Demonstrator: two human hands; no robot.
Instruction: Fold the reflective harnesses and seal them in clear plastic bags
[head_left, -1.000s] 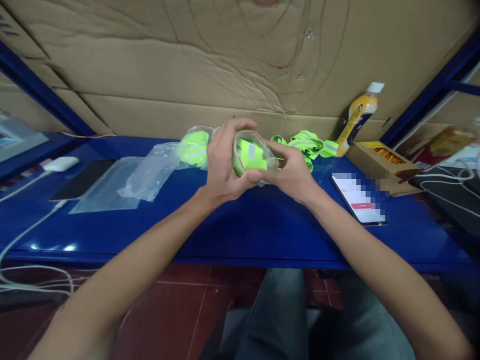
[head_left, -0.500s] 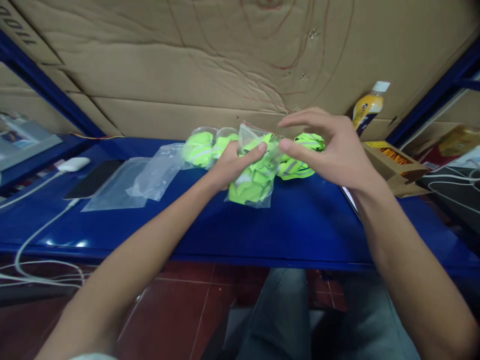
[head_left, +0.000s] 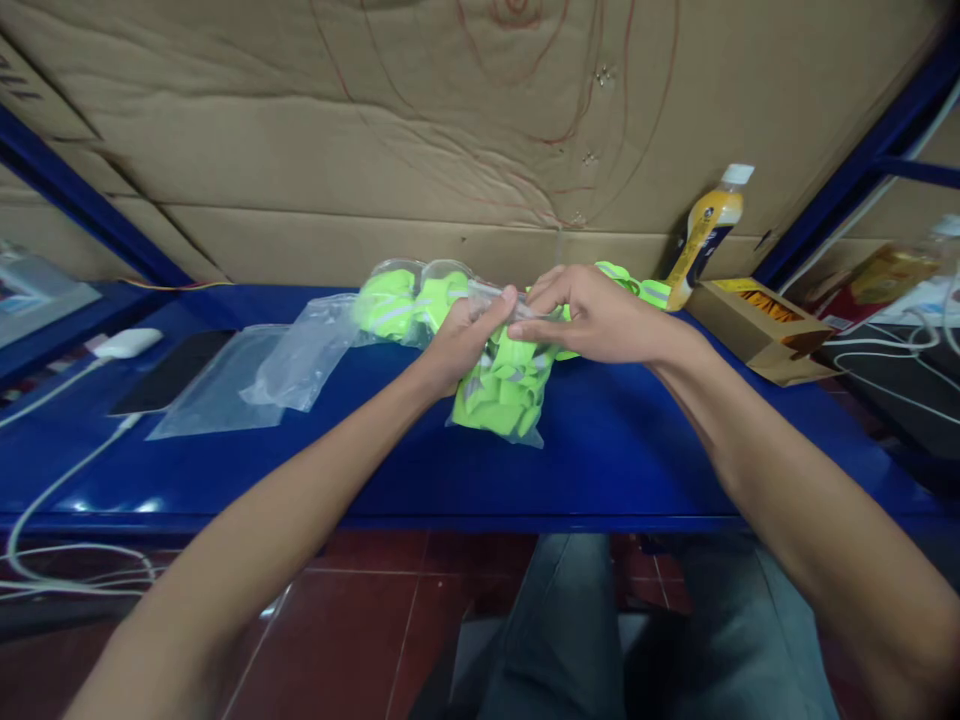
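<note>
A clear plastic bag (head_left: 501,395) packed with neon yellow-green reflective straps hangs between my hands over the blue shelf. My left hand (head_left: 466,338) grips its upper left edge, thumb on top. At the bag's upper right, my right hand (head_left: 581,310) pinches the top edge, fingers closed on it. Two filled bags lie behind on the left, one of them a rounded bag of green straps (head_left: 388,303). Loose reflective straps (head_left: 654,292) show behind my right hand, partly hidden by it.
Flat clear bags (head_left: 229,385) and a crumpled clear bag (head_left: 307,350) lie left on the blue shelf (head_left: 360,470), beside a dark phone (head_left: 176,370) and white charger (head_left: 129,343). A yellow-labelled bottle (head_left: 705,235) and an open cardboard box (head_left: 761,325) stand right. Cardboard (head_left: 375,150) backs the shelf.
My right hand has moved left and closed on the top of the bag, where before it was apart with spread fingers. The bag's top is now folded or pressed together.
</note>
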